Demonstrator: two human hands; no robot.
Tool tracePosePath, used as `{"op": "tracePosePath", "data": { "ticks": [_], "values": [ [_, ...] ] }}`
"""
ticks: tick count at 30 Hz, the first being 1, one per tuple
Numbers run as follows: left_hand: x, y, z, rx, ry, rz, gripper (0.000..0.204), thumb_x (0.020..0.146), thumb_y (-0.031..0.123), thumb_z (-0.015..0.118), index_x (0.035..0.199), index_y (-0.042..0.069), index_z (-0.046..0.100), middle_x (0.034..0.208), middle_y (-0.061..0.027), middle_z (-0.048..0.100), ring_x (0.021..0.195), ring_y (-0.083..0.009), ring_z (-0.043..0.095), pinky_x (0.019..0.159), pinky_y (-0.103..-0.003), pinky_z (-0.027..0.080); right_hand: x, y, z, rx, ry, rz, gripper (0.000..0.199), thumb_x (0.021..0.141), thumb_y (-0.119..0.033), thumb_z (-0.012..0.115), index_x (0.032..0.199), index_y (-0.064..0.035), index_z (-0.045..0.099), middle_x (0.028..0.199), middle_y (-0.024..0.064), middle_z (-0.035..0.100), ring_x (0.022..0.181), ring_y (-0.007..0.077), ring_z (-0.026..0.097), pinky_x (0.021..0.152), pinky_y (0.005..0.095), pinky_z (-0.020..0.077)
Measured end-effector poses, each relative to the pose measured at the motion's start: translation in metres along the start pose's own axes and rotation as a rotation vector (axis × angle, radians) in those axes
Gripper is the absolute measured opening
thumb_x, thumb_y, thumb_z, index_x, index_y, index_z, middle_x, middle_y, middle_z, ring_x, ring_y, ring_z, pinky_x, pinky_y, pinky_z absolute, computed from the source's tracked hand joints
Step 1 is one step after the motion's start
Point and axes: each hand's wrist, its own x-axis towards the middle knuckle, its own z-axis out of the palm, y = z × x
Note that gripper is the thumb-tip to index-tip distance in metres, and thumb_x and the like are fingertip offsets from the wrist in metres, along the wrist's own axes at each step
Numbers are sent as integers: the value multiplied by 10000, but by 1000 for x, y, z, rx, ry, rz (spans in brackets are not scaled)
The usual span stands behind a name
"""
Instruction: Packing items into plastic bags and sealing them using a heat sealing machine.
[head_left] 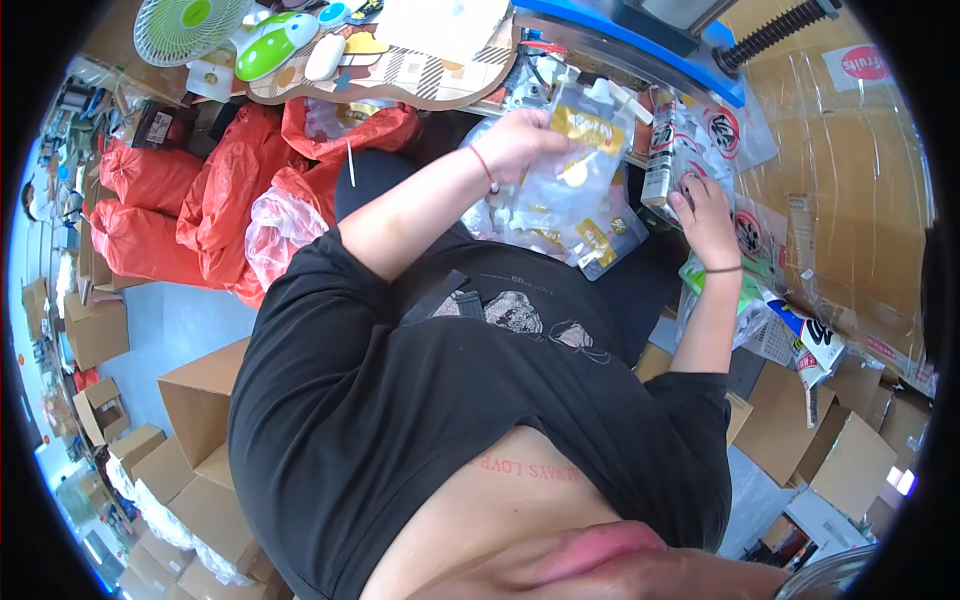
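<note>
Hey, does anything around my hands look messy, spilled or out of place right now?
Nothing looks spilled or broken. The clear spouted pouches lie in a loose, overlapping heap rather than a stack, below the one the left hand holds up. The right hand rests on printed packets. Orange plastic bags sit crumpled alongside.
</note>
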Motion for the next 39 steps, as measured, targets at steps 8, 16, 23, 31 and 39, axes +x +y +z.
{"op": "tracePosePath", "data": {
  "ticks": [8,16,23,31,39],
  "values": [
    [3,47,-23,612,573,335,502,894,205,693,1281,-29,476,1075,-164,676,852,-206,694,736,-298,554,-36,4,-19,355,-179,186,238,951,-213,579,1076,-12,610,1020,147,621,926,298,601,815,378,478],
    [-23,45,-131,2097,523,722,554,909,326,643,1401,151,459,1426,-107,475,1272,-287,468,1005,-484,402,-37,28,-16,236,77,223,171,958,-126,558,1060,3,601,1020,138,646,922,248,620,813,326,480],
    [-37,13,-113,862,419,425,220,937,248,634,1054,77,708,972,-69,704,868,-203,655,777,-323,498,7,-43,0,462,245,115,170,985,-127,532,1056,17,588,995,121,635,905,238,607,833,323,471],
    [-47,15,-7,861,70,301,256,961,231,647,982,-19,698,779,31,659,696,-38,559,672,-206,470,74,-112,-21,702,128,100,173,984,-153,565,1046,3,610,949,56,636,885,120,571,785,275,451],
    [-48,-25,23,141,-187,-22,198,916,175,702,1046,26,697,858,9,689,713,-48,603,673,-221,504,56,-81,-20,699,-46,-48,296,1007,-265,532,1131,-15,630,993,82,652,937,169,594,826,318,461]
  ]
}}
